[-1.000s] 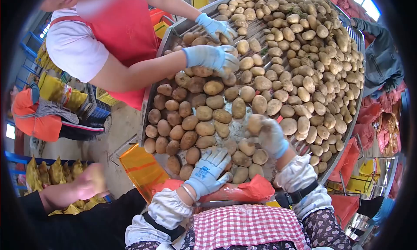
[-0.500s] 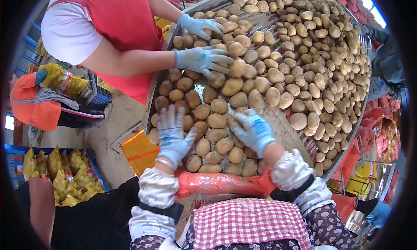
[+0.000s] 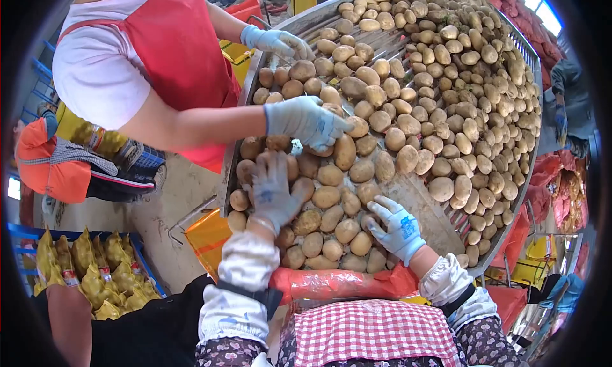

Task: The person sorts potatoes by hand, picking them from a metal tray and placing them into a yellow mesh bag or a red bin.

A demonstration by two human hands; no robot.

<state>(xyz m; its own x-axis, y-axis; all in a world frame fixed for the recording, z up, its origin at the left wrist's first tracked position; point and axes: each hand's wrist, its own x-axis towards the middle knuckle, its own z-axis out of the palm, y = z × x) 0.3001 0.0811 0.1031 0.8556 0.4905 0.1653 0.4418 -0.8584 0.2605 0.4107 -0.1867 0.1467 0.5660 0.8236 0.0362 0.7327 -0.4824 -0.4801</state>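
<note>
Brown potatoes (image 3: pixel 408 93) cover a slatted metal sorting table (image 3: pixel 440 214). My left hand (image 3: pixel 273 191), in a grey-blue glove, lies flat with fingers spread on the potatoes near the table's left rim. My right hand (image 3: pixel 398 228), in a white and blue glove, rests on potatoes at the near end, fingers spread, nothing gripped. Across the left side a person in a red apron (image 3: pixel 178 54) has one gloved hand (image 3: pixel 305 121) on potatoes just beyond my left hand and the other gloved hand (image 3: pixel 274 42) at the far rim.
A red mesh bag mouth (image 3: pixel 331 283) hangs at the table's near edge, an orange bag (image 3: pixel 207 236) to its left. Yellow bundles fill a blue crate (image 3: pixel 95 271) at the lower left. Red sacks (image 3: pixel 554 169) lie along the right side. Another person's arm (image 3: pixel 67 322) is at bottom left.
My left hand slid forward and right onto the pile near the left rim. My right hand drew back toward the near edge. The other person's nearer hand moved closer to mine.
</note>
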